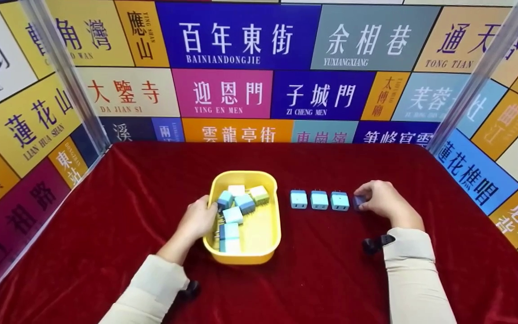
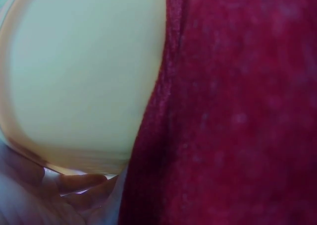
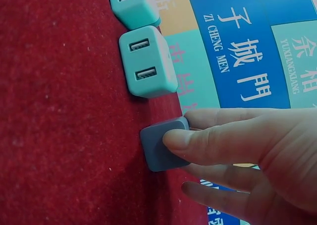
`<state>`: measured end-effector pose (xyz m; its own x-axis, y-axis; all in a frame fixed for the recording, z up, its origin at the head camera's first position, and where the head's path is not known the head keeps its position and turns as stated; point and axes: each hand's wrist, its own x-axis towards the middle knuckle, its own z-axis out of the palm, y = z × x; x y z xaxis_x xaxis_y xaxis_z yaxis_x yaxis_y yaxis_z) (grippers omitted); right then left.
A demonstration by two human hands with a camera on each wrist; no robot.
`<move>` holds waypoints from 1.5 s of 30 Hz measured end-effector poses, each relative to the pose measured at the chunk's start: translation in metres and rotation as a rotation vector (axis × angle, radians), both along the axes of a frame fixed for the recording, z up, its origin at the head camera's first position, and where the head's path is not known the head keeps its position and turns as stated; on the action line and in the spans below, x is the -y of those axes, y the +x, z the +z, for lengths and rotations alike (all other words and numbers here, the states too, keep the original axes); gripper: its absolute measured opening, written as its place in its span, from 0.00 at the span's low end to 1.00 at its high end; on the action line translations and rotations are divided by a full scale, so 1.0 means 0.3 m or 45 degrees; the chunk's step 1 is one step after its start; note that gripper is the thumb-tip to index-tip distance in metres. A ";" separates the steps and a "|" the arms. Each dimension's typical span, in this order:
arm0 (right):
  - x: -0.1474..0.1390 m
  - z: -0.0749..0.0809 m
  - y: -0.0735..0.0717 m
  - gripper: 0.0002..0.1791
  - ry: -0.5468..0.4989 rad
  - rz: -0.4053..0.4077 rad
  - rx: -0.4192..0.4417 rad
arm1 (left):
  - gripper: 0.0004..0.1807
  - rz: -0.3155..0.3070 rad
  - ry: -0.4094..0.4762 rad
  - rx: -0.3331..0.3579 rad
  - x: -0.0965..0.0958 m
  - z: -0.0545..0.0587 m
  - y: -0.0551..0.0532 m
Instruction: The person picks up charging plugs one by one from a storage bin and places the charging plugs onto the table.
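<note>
My left hand [image 1: 199,218] grips the left rim of a yellow plastic bin [image 1: 265,258]; the bin's pale outer wall [image 2: 84,81] fills much of the left wrist view. Inside lie several chargers, among them a light-blue one [image 1: 233,215] and a yellow-green one [image 1: 259,194]. To the bin's right, three light-blue USB wall chargers [image 1: 319,200] stand in a row. At the row's right end my right hand [image 1: 382,200] pinches a dark grey-blue charger [image 3: 157,148], its thumb on the plain face. A small gap separates that charger from the neighbouring two-port charger [image 3: 148,61].
A dark red velvet cloth [image 1: 322,279] covers the table. Behind and at the sides stand colourful sign panels [image 1: 236,36], with clear upright posts [image 1: 475,76] at the table's back corners.
</note>
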<state>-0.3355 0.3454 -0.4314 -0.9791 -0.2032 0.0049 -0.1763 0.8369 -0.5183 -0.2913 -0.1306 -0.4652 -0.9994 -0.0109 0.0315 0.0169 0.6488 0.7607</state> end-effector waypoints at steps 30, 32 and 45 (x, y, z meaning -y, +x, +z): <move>-0.001 -0.006 -0.005 0.18 -0.017 -0.009 -0.014 | 0.21 -0.017 0.028 -0.032 0.015 -0.029 -0.019; -0.002 -0.005 -0.005 0.19 -0.020 0.000 -0.014 | 0.21 -0.007 0.031 -0.001 0.004 -0.003 0.000; -0.002 0.003 0.000 0.19 -0.020 0.008 -0.002 | 0.22 -0.004 0.006 0.009 0.000 0.001 0.000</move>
